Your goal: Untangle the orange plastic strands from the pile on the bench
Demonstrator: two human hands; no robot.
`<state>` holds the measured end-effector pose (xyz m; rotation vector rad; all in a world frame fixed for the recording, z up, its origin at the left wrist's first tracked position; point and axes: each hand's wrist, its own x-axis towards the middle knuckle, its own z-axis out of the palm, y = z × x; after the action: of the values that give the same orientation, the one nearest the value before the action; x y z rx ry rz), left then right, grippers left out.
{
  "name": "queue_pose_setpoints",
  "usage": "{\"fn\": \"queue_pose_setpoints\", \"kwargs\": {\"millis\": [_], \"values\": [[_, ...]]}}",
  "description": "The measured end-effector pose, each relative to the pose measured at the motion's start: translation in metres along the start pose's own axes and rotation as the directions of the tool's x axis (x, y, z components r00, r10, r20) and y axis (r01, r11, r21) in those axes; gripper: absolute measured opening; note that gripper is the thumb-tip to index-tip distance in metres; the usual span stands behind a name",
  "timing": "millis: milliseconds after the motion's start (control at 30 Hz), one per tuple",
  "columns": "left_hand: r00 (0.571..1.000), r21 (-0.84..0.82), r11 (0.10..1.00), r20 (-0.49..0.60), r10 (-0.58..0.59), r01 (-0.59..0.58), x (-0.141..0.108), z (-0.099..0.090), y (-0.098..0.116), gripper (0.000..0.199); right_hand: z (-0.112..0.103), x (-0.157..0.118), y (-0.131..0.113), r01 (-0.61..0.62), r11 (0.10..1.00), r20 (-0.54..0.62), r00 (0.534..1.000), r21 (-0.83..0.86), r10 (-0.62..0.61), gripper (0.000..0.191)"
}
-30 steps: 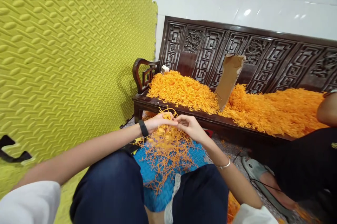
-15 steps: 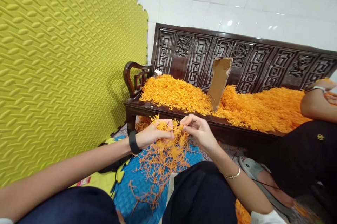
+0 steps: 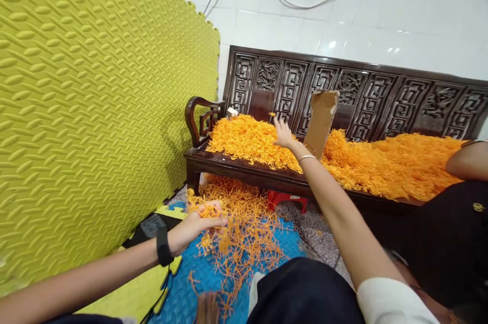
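My left hand (image 3: 202,221), with a black band at the wrist, is closed round a tangled bunch of small orange plastic pieces (image 3: 196,201). It is low, over the thin orange plastic strips (image 3: 247,232) heaped on the floor. My right hand (image 3: 282,133) is stretched out with its fingers apart, above the left heap of orange pieces (image 3: 244,136) on the bench. A small orange piece (image 3: 272,114) is in the air just beyond its fingertips. The exact shape of the pieces is too small to tell.
The dark carved wooden bench (image 3: 244,165) stands against a white tiled wall. An upright cardboard piece (image 3: 320,121) parts two orange heaps. Yellow foam mat (image 3: 95,110) stands at the left; blue mat (image 3: 179,283) covers the floor. A red stool (image 3: 287,199) and another person's arm (image 3: 470,161) are at the right.
My right hand has left the bunch, reached forward over the bench and spread its fingers. My left hand has moved down and left, still holding the bunch. The view has shifted slightly.
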<state>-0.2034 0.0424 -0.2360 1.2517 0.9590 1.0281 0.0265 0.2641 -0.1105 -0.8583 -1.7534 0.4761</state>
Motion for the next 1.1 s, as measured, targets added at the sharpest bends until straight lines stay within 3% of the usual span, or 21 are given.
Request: {"fn": "queue_pose_setpoints", "kwargs": {"millis": [67, 167, 267, 367, 467, 567, 667, 800, 900, 1000, 1100], "values": [[0.999, -0.018, 1.000, -0.034, -0.013, 0.012, -0.006, -0.004, -0.004, 0.030, 0.023, 0.000, 0.022, -0.054, 0.998, 0.035, 0.998, 0.018, 0.053, 0.026], [0.995, -0.123, 0.991, -0.078, -0.059, 0.049, -0.013, -0.013, -0.007, 0.030, 0.060, -0.030, 0.037, -0.119, 0.991, 0.117, 0.987, 0.067, 0.110, 0.023], [0.993, -0.275, 0.959, -0.069, -0.095, 0.073, -0.015, -0.021, -0.004, 0.032, 0.095, -0.073, 0.021, -0.182, 0.974, 0.248, 0.958, 0.137, 0.144, 0.019], [0.999, -0.326, 0.945, -0.002, -0.038, 0.036, -0.013, -0.022, 0.004, 0.037, 0.113, -0.114, -0.018, -0.220, 0.941, 0.374, 0.920, 0.257, 0.113, 0.020], [1.000, -0.327, 0.945, 0.004, -0.008, 0.009, -0.011, -0.018, 0.013, 0.043, 0.105, -0.147, -0.054, -0.211, 0.887, 0.438, 0.899, 0.411, 0.010, 0.027], [1.000, -0.310, 0.951, 0.008, -0.003, 0.006, -0.009, -0.011, 0.017, 0.041, 0.090, -0.162, -0.070, -0.159, 0.874, 0.393, 0.919, 0.459, -0.040, 0.022], [0.999, -0.233, 0.972, 0.041, 0.028, -0.017, -0.008, -0.002, 0.019, 0.035, 0.080, -0.165, -0.071, -0.149, 0.862, 0.366, 0.930, 0.484, -0.044, 0.015], [0.986, -0.233, 0.972, 0.158, 0.048, -0.011, -0.007, 0.011, 0.026, 0.034, 0.070, -0.169, -0.067, -0.151, 0.834, 0.406, 0.909, 0.530, -0.094, 0.012], [0.969, -0.254, 0.967, 0.242, 0.056, 0.007, -0.005, 0.021, 0.028, 0.046, 0.058, -0.176, -0.067, -0.109, 0.801, 0.373, 0.915, 0.589, -0.150, 0.003], [0.950, -0.278, 0.959, 0.311, 0.038, 0.053, -0.004, 0.030, 0.029, 0.055, 0.043, -0.184, -0.069, -0.017, 0.762, 0.288, 0.931, 0.648, -0.224, 0.007], [0.937, -0.265, 0.962, 0.349, 0.034, 0.064, -0.005, 0.038, 0.031, 0.053, 0.029, -0.190, -0.075, -0.008, 0.799, 0.386, 0.879, 0.601, -0.281, 0.009]]}}
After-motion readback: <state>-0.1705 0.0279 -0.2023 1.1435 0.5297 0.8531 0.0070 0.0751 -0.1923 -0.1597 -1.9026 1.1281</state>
